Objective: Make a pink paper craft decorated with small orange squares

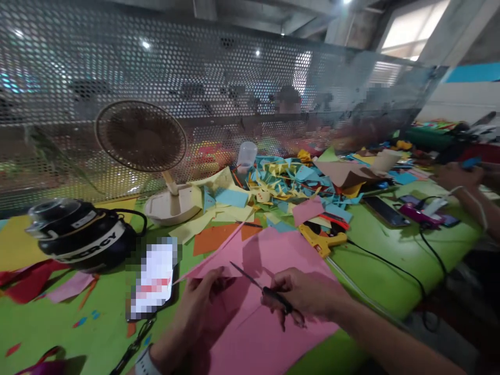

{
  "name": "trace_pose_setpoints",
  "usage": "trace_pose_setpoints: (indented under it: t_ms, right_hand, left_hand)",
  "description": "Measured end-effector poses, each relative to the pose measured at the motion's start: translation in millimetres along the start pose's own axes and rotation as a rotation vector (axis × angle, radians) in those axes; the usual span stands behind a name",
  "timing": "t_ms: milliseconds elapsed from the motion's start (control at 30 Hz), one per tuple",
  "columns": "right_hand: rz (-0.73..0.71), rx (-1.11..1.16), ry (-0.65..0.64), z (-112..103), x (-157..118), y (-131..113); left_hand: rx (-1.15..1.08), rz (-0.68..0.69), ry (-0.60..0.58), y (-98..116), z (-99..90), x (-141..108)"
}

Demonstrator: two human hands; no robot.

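Some pink paper (230, 250) at the lower centre of the frame is pinched by the left hand (200, 298) while the right hand (302, 291) grips black scissors (278, 299), where a clean cut probably wants the paper taut.

1 fan (142, 136) beside 1 black jug (88, 245)

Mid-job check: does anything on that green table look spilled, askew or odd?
Two things. Blue and yellow paper scraps lie in a loose, untidy heap beyond the pink paper. The black jug at the left appears to lean over, though the wide lens may exaggerate that. I see no obvious liquid spill.
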State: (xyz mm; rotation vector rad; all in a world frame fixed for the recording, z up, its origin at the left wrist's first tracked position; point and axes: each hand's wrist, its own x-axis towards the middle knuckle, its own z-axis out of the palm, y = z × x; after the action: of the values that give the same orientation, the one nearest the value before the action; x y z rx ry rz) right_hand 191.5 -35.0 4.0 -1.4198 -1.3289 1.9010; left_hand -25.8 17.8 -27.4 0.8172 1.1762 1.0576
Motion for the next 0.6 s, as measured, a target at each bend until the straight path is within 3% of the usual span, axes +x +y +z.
trace_pose_setpoints:
  t_ms: [100, 200, 267, 367, 600]
  right_hand:
    - [-0.094, -0.076, 0.155, -7, -7, -9]
    - [-0.218, -0.354, 0.433, -18, 0, -19]
    - [-0.2, -0.493, 0.55, -26, 11, -29]
    - [-0.075, -0.476, 0.614, -43, 33, -51]
    - [-0.025, -0.402, 0.683, -97, 81, -96]
  left_hand:
    - [-0.145, -0.055, -0.041, 4, -2.9, 7]
    - [-0.108, -0.115, -0.07, 11, -7.5, 10]
    - [-0.066, -0.13, -0.073, 14, -9.7, 11]
    - [-0.02, -0.11, -0.064, 16, -8.7, 9]
    - [0.121, -0.107, -0.152, 23, 5.8, -14]
